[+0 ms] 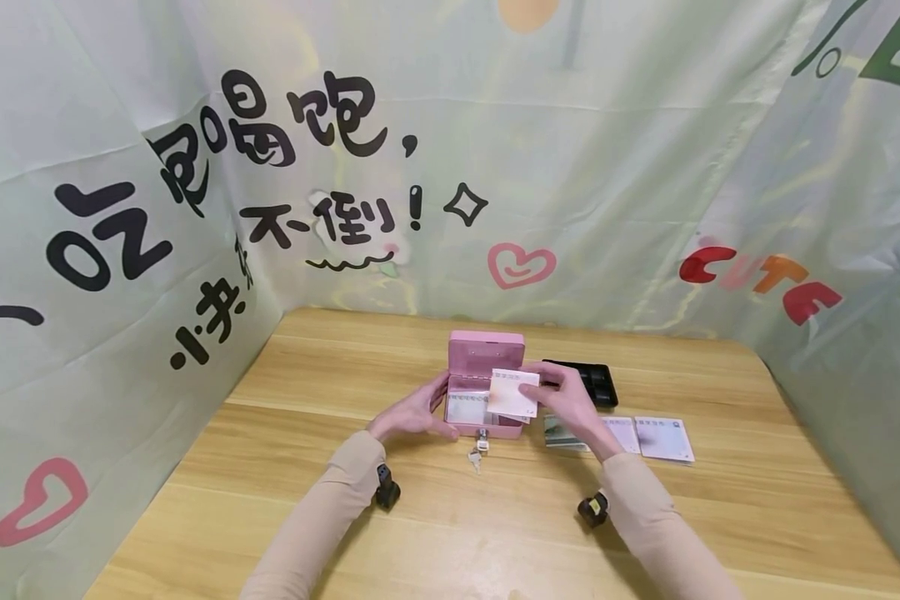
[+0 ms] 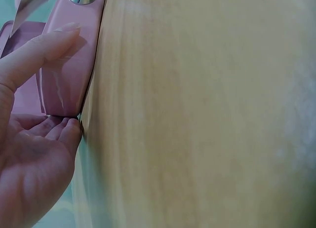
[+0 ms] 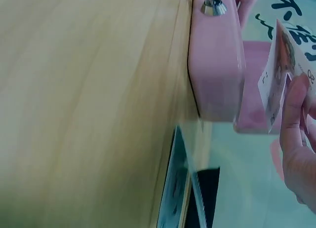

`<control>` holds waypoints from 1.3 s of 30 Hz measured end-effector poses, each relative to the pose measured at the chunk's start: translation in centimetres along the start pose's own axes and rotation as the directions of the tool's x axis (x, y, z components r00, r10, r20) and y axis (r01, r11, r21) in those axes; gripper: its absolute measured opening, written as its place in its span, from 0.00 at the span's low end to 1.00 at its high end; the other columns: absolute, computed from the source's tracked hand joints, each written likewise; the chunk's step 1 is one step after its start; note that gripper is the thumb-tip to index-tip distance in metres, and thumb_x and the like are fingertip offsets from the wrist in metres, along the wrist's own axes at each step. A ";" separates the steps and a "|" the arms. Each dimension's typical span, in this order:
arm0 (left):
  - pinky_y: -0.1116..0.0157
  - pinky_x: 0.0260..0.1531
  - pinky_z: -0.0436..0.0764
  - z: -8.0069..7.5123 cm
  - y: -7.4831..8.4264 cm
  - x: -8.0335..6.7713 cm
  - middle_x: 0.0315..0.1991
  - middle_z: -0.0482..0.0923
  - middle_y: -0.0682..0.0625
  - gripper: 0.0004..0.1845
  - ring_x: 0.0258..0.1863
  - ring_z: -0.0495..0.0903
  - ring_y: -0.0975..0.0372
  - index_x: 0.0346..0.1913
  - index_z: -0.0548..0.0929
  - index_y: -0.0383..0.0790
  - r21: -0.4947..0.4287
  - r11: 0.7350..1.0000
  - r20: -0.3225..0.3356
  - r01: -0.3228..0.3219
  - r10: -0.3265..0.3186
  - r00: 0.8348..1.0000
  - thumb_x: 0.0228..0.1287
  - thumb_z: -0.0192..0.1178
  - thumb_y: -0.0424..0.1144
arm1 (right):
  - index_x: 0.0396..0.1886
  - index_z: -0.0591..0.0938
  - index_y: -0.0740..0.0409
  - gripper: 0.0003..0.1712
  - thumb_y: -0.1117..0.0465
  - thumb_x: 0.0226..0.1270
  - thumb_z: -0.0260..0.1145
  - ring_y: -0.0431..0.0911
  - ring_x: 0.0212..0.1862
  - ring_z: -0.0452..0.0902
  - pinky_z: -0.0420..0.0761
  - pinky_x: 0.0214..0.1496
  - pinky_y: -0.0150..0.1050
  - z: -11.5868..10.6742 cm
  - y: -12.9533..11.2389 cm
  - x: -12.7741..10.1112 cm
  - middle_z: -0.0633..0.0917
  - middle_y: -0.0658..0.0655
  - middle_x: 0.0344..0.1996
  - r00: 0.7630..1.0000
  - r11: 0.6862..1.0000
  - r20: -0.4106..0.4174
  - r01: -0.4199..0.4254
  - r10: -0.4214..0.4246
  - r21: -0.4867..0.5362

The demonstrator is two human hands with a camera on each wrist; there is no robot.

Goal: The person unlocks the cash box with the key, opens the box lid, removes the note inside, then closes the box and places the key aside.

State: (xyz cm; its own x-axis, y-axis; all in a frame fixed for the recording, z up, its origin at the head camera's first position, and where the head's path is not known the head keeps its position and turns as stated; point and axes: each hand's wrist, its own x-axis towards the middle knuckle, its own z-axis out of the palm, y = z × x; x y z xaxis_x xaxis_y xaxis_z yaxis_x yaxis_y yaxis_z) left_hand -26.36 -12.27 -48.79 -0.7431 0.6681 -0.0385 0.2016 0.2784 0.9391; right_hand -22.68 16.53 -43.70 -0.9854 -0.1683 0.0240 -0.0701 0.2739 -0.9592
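A pink cash box (image 1: 487,350) stands with its lid raised, and white printed cards (image 1: 467,408) lie inside its left part. At its left front corner is my left hand (image 1: 416,410). The left wrist view has the thumb (image 2: 42,53) against the box's front wall and the fingers curled at its side. Between thumb and fingers my right hand (image 1: 566,398) pinches folded printed cards (image 1: 512,392), held above the right part of the box. In the right wrist view these folded cards (image 3: 276,75) spread apart at their lower edges.
A small key (image 1: 475,457) hangs at the front lock (image 1: 483,442). Right of the box, a black compartment tray (image 1: 600,385) lies behind a row of folded cards (image 1: 663,438), partly covered by my right forearm. A printed cloth wall (image 1: 607,208) encloses the wooden table (image 1: 330,367).
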 end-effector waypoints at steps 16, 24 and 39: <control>0.51 0.83 0.45 0.0 0.3 -0.2 0.83 0.38 0.38 0.64 0.82 0.43 0.46 0.81 0.36 0.34 -0.015 1.000 -0.001 0.013 -0.013 1.000 0.49 0.73 0.24 | 0.61 0.77 0.71 0.28 0.61 0.65 0.71 0.32 0.40 0.83 0.84 0.44 0.26 -5.4 1.9 -2.5 0.86 0.38 0.37 1.000 1.000 -0.008 0.017 -0.017 -0.017; 0.50 0.83 0.47 0.0 0.4 -0.1 0.83 0.39 0.39 0.64 0.82 0.44 0.46 0.81 0.37 0.35 0.030 0.999 -0.008 0.023 -0.023 1.000 0.49 0.73 0.26 | 0.60 0.77 0.69 0.25 0.61 0.67 0.70 0.33 0.39 0.82 0.85 0.45 0.27 -7.6 2.9 -3.6 0.84 0.40 0.35 1.000 0.999 0.001 0.022 -0.022 -0.027; 0.50 0.83 0.46 0.1 0.5 -0.2 0.83 0.39 0.38 0.64 0.82 0.44 0.45 0.81 0.37 0.34 -0.002 1.000 -0.003 0.005 -0.005 1.000 0.49 0.72 0.24 | 0.58 0.81 0.62 0.20 0.62 0.68 0.69 0.31 0.38 0.77 0.81 0.38 0.27 -12.4 4.0 -5.8 0.84 0.34 0.35 0.998 0.992 -0.042 0.036 -0.041 -0.120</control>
State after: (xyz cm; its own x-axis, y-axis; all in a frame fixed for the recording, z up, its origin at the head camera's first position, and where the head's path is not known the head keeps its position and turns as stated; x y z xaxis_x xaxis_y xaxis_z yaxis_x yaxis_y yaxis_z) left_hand -26.06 -12.16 -48.32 -0.7459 0.6647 -0.0419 0.1968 0.2801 0.9396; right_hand -19.15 30.40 -44.20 -0.9874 -0.1397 0.0749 -0.1233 0.3798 -0.9168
